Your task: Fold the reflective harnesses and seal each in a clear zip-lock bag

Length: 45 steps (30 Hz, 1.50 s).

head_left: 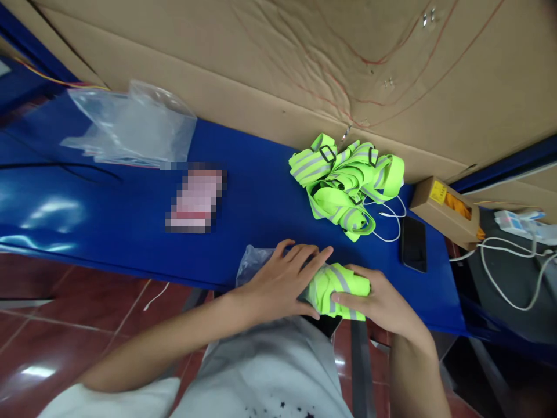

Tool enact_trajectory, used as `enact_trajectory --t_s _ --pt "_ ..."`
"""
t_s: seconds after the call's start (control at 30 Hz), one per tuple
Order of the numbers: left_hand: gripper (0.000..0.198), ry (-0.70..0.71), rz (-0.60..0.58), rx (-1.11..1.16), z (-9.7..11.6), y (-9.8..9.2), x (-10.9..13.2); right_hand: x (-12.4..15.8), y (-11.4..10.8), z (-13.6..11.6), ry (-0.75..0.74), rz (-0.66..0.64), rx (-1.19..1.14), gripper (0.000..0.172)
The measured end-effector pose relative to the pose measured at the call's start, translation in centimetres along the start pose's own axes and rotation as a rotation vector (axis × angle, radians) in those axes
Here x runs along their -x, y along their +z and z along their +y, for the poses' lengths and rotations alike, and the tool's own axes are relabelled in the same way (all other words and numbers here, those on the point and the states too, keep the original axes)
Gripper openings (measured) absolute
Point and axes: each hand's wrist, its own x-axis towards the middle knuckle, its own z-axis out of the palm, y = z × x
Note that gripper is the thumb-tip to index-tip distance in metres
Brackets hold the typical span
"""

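At the table's front edge, my right hand (385,299) grips a folded bundle of neon-yellow reflective strap (342,283) with grey stripes, thumb on the near side and fingers behind. My left hand (281,284) lies over a clear plastic bag (253,261), its thumb below and fingers stretched above, around the bag's mouth. The bundle's left end sits inside the clear plastic. Most of the bag is hidden under my left hand. Farther back lies a heap of similar reflective straps (343,180) with black buckles.
A stack of clear plastic bags (139,130) lies at the back left of the blue table (252,191). Nearer is a blurred-out pink item (196,200). On the right are a black phone (413,244), a white cable (398,217) and a cardboard box (448,212). Cardboard panels stand behind.
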Motion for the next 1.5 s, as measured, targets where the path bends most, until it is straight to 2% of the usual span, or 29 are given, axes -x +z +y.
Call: enact_trajectory --t_s 0.1,0.2,0.3,0.37,0.43,0.53,0.63,0.73,0.8,0.9,1.03,1.13,1.23,1.33,1.4,1.5 --pt "0.119 -0.053 -0.082 0.127 0.4 -1.1 0.7 0.4 0.1 -0.4 -0.092 0.069 0.224 0.038" --pt "0.100 -0.107 -0.113 0.192 0.7 -2.7 1.2 0.7 0.7 -0.7 -0.224 0.175 0.398 0.036" --pt "0.085 -0.177 -0.080 0.204 0.5 -3.8 1.0 0.8 1.4 -1.2 -0.437 0.159 0.559 0.039" --pt "0.084 -0.220 -0.082 0.252 0.2 -4.0 0.7 0.7 1.7 -1.5 -0.555 0.148 0.624 0.045" --pt "0.087 -0.255 -0.113 0.339 -0.1 -3.8 0.6 0.4 1.7 -1.7 -0.626 0.140 0.624 0.043" --pt "0.084 -0.259 -0.135 0.438 -0.2 -3.0 1.1 -0.3 1.4 -2.1 -0.623 0.074 0.566 0.030" --pt "0.072 -0.258 -0.085 0.460 0.2 -2.4 1.6 -1.2 0.9 -2.6 -0.553 0.005 0.515 0.024" --pt "0.074 -0.290 -0.125 0.536 1.1 -2.7 1.5 -2.2 0.6 -3.1 -0.536 -0.089 0.438 0.024" --pt "0.074 -0.334 -0.151 0.573 1.7 -3.3 1.1 -2.7 0.8 -3.3 -0.561 -0.095 0.396 0.026" --pt "0.077 -0.380 -0.111 0.589 2.2 -4.3 0.2 -3.4 1.5 -2.9 -0.625 0.018 0.421 0.032" --pt "0.096 -0.405 -0.136 0.669 1.5 -5.0 -0.8 -3.9 2.2 -1.8 -0.797 0.216 0.439 0.042" --pt "0.106 -0.439 -0.134 0.848 0.5 -4.4 -1.3 -4.3 1.9 -1.3 -0.932 0.387 0.469 0.030" --pt "0.108 -0.432 -0.108 1.014 -0.3 -3.4 -1.6 -4.8 1.5 -1.4 -1.027 0.387 0.534 0.017" --pt "0.110 -0.415 -0.108 1.083 -0.6 -2.7 -1.8 -5.2 1.8 -1.6 -1.110 0.341 0.607 0.017" --pt "0.108 -0.389 -0.078 1.123 -0.4 -2.8 -1.9 -5.3 2.4 -1.8 -1.094 0.380 0.559 0.014" --pt "0.108 -0.381 0.011 1.132 -0.2 -3.4 -2.1 -4.9 3.5 -2.2 -0.892 0.541 0.341 0.016"
